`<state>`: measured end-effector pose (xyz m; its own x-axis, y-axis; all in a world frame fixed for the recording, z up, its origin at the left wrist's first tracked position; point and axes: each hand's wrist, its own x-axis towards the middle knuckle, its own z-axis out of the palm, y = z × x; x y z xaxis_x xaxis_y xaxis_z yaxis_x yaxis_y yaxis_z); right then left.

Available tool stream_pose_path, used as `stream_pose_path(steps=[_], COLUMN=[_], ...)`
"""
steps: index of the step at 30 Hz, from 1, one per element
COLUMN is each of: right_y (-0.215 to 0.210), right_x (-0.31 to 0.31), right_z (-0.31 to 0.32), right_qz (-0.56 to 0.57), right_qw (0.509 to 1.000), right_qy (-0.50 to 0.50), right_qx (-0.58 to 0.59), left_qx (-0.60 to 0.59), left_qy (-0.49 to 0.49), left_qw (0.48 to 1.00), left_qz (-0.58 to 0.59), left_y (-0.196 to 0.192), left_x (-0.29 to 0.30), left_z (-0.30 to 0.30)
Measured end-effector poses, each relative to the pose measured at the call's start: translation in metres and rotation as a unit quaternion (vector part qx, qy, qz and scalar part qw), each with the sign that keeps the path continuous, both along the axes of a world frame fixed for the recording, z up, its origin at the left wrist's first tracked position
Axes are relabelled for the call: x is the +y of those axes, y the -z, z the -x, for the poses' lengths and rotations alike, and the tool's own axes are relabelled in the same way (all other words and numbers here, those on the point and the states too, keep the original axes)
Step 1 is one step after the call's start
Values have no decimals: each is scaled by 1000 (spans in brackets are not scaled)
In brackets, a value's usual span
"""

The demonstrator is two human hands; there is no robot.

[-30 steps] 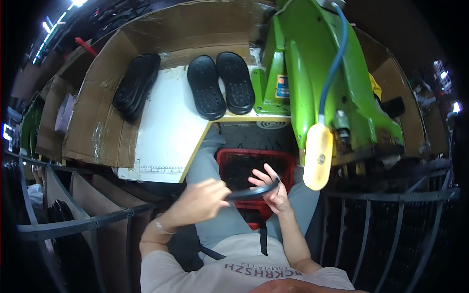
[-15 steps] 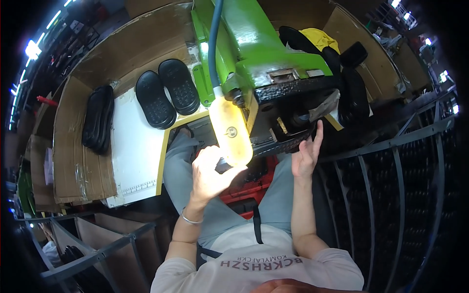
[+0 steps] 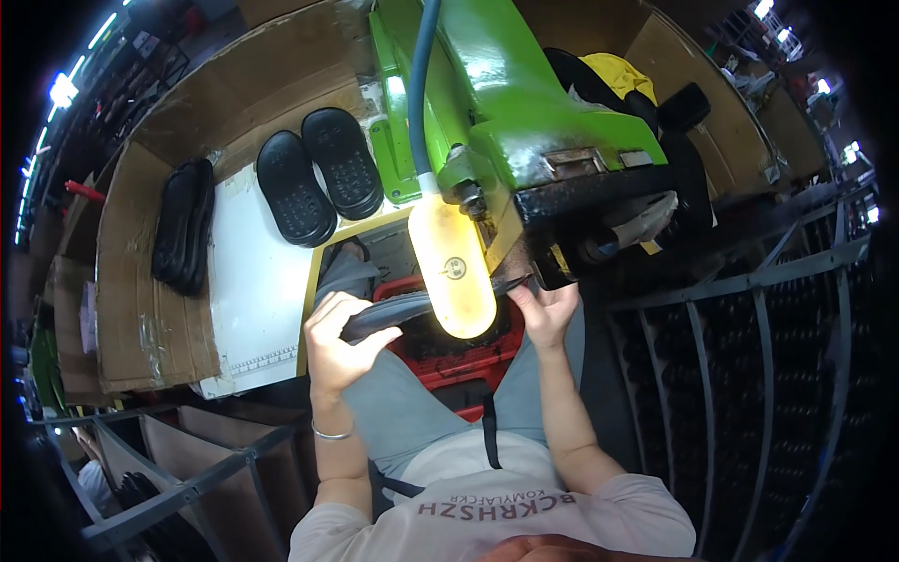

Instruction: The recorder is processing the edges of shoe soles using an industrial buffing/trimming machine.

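A black shoe sole (image 3: 389, 314) stretches between my hands, its middle hidden behind the glowing yellow work lamp (image 3: 451, 267). Its left end is gripped by my left hand (image 3: 339, 345), fingers over the far side and thumb on the near side. My right hand (image 3: 551, 317) pinches the other end, close under the dark head of a green machine (image 3: 524, 112). Whether the sole touches the machine there, I cannot tell. On the white board (image 3: 248, 309) to the left lie two black soles, an outer one (image 3: 295, 187) and an inner one (image 3: 342, 164).
A bundle of black soles (image 3: 183, 229) leans by the cardboard wall (image 3: 136, 272). Below the lamp, between my legs, is a red plastic crate (image 3: 435, 370). Right of the machine lie more black pieces and a yellow cloth (image 3: 620, 77). Metal racks (image 3: 702, 375) stand at both sides.
The sole has come toward me from under the machine head and now shows between my hands. My left hand moved left; my right hand moved left and closed on the sole's end.
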<state>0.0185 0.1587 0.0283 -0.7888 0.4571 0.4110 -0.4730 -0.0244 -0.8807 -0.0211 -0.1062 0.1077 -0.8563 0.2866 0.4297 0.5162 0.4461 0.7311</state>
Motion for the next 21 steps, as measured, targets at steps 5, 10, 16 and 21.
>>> stream_pose_path(steps=[5, 10, 16, 21], right_y=[-5, 1, 0, 25], right_x=[-21, -29, -21, -5], right_z=[1, 3, -1, -3], right_qz=[-58, -207, -293, -99], right_qw=[997, 965, 937, 992], right_qy=[16, 144, 166, 72], right_qx=[48, 74, 91, -18], left_qx=[-51, -32, -40, -134], left_qy=[-10, 3, 30, 52], left_qw=[999, 996, 983, 951], left_qz=[-11, 78, -174, -272], left_y=[25, 57, 73, 112], left_x=[-21, -2, 96, 116], left_z=[-4, -3, -10, -21])
